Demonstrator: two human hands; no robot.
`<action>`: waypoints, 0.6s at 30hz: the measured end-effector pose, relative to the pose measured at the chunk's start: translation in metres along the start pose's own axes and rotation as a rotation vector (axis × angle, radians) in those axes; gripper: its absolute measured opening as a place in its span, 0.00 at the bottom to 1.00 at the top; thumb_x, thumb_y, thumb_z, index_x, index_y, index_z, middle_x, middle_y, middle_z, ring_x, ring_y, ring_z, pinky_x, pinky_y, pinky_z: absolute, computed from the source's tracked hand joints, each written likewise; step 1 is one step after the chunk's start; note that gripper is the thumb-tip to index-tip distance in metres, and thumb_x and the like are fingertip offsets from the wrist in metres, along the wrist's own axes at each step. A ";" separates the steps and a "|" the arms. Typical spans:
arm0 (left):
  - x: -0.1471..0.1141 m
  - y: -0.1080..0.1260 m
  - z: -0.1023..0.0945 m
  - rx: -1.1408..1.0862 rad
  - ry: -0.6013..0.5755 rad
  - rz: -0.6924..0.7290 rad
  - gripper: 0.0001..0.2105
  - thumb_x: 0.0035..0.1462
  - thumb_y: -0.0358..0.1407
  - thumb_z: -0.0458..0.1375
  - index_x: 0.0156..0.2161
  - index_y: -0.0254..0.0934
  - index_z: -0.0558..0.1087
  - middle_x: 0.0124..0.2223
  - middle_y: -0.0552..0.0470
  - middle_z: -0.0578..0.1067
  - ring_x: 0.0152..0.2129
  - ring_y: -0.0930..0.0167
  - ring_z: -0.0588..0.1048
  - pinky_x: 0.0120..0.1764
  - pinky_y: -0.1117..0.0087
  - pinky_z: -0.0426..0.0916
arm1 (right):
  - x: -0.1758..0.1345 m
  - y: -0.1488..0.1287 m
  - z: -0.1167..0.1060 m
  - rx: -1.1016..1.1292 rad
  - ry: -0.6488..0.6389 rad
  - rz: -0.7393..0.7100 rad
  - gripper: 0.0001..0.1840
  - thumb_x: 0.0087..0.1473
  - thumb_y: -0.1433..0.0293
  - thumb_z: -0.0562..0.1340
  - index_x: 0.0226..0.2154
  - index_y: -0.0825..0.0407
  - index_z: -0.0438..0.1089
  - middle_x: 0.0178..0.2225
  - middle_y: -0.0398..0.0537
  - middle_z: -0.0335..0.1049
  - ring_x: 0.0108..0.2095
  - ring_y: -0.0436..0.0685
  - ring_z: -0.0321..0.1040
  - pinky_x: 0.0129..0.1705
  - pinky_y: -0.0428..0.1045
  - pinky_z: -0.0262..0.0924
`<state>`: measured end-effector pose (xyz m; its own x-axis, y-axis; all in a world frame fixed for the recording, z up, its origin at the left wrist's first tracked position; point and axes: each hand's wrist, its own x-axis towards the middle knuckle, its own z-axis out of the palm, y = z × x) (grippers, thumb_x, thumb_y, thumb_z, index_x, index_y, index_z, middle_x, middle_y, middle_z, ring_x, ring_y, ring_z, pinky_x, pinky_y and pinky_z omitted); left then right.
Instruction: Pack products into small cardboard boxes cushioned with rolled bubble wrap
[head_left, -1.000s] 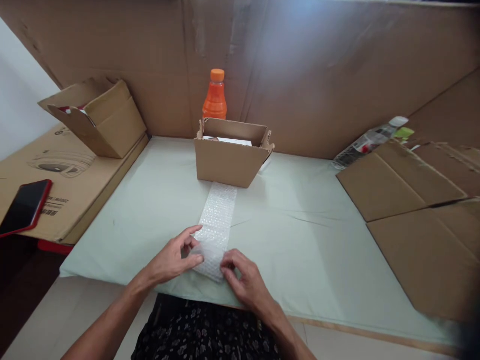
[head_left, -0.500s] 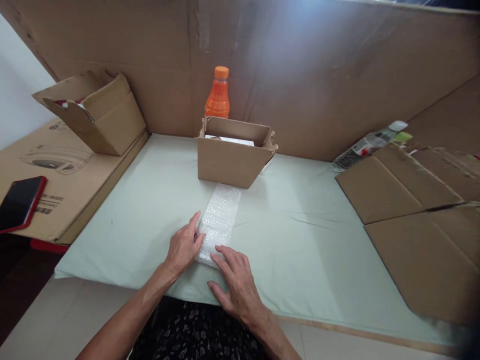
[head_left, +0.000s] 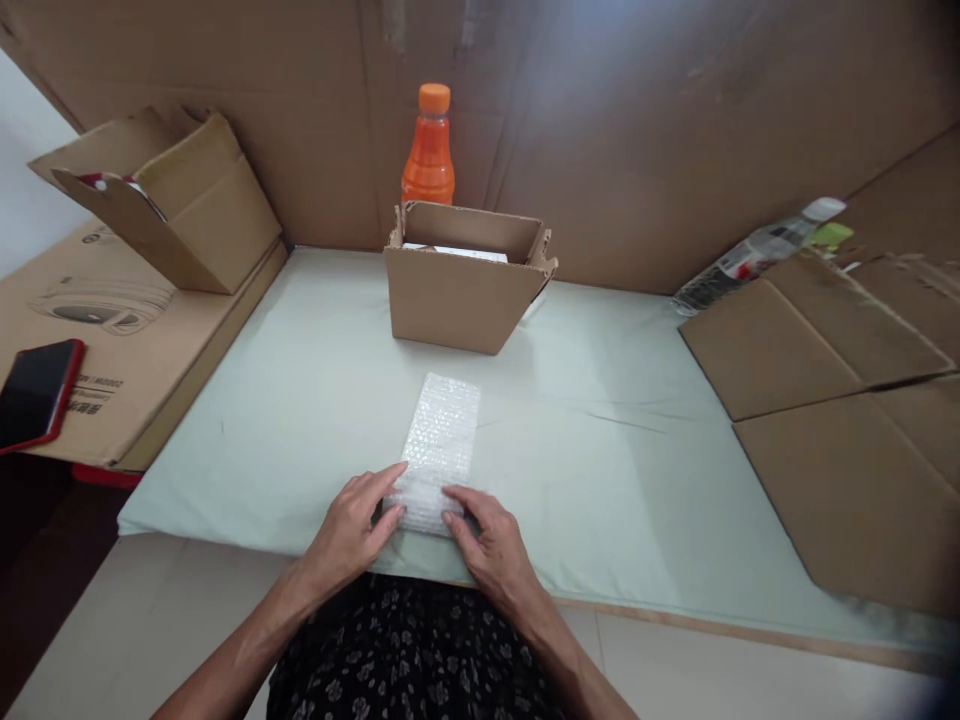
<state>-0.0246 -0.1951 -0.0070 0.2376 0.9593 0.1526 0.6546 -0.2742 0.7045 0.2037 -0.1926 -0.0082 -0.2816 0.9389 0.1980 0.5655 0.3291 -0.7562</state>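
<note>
A strip of clear bubble wrap (head_left: 444,415) lies lengthwise on the pale green cloth, near the table's front edge. Its near end looks doubled over, though what is inside, if anything, I cannot make out. My left hand (head_left: 356,525) grips the left edge of that end between thumb and fingers. On the opposite edge, my right hand (head_left: 495,545) does the same with thumb and index finger. Just beyond the strip's far end stands an open cardboard box (head_left: 454,305), with something white showing inside.
Behind the box stands an orange bottle (head_left: 429,160). At left, a large carton (head_left: 142,390) bears a red-edged phone (head_left: 39,392) and another open box (head_left: 225,215). Flattened cardboard (head_left: 840,480) lies at right, beside a leaning clear bottle (head_left: 750,262). A cardboard wall (head_left: 637,150) closes the back.
The bubble wrap has come toward me, leaving a gap before the box. My right hand has closed on its right edge, and my left hand has moved down its left edge.
</note>
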 end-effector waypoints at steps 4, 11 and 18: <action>0.014 -0.001 0.014 0.080 0.062 -0.057 0.20 0.63 0.33 0.54 0.60 0.36 0.67 0.43 0.47 0.77 0.39 0.65 0.76 0.43 0.62 0.73 | -0.005 -0.004 -0.003 -0.229 0.115 -0.175 0.16 0.60 0.71 0.61 0.51 0.50 0.70 0.50 0.56 0.73 0.49 0.63 0.70 0.47 0.59 0.64; 0.003 0.005 0.001 0.081 0.092 0.159 0.23 0.63 0.35 0.58 0.62 0.40 0.64 0.51 0.44 0.75 0.49 0.61 0.71 0.52 0.57 0.67 | 0.001 0.000 0.001 -0.183 -0.007 -0.235 0.14 0.62 0.76 0.58 0.49 0.50 0.70 0.43 0.51 0.78 0.42 0.59 0.72 0.44 0.56 0.64; 0.010 0.010 0.008 0.102 -0.017 0.008 0.22 0.62 0.34 0.57 0.61 0.37 0.66 0.39 0.48 0.77 0.37 0.63 0.73 0.42 0.60 0.71 | -0.010 0.000 -0.013 -0.215 0.052 -0.137 0.17 0.63 0.71 0.59 0.54 0.51 0.67 0.48 0.55 0.75 0.46 0.61 0.71 0.45 0.57 0.65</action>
<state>-0.0102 -0.1892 -0.0040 0.2543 0.9561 0.1453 0.7223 -0.2877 0.6290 0.2165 -0.2008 -0.0021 -0.3296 0.8862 0.3257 0.6781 0.4622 -0.5714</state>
